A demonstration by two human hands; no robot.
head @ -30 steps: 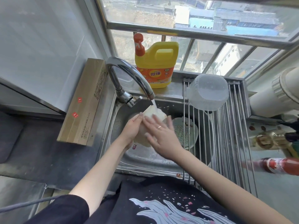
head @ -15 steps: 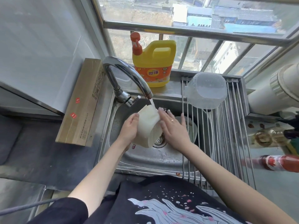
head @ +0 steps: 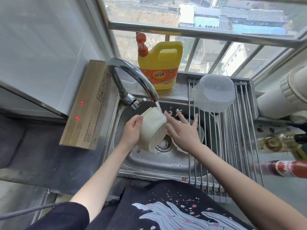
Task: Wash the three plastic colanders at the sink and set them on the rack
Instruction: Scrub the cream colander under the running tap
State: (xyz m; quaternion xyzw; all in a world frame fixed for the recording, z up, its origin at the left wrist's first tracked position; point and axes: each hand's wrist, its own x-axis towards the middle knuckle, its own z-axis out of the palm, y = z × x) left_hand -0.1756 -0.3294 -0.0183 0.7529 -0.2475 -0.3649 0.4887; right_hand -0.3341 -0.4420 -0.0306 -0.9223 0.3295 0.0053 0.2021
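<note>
At a steel sink (head: 146, 165) beneath an open window, a person's left hand (head: 132, 130) grips a cream plastic colander (head: 152, 128) by its rim, fingers (head: 138, 121) curled round the edge, holding it tilted on its side under water running from the curved tap (head: 132, 77). The stream strikes the colander's upper wall. The right hand (head: 183, 131) is spread flat, fingers straight and apart, with the forefinger tip touching the colander's side just beside the stream; a ring shows on one finger.

Below and beyond the right hand's fingers, a second pale colander (head: 201, 133) lies in the basin, largely hidden by that hand, near the drain strainer (head: 163, 143). Well beyond the right hand's fingertips, a clear plastic colander (head: 214, 92) sits upturned on the roll-up rack (head: 239, 140) that spans the sink's right side.

Beyond the left hand, a yellow detergent jug (head: 159, 67) stands on the ledge behind the tap. A long cardboard box (head: 86, 105) rests on the surface left of the sink, and a red sauce bottle (head: 289, 168), blurred, lies right of the rack.
</note>
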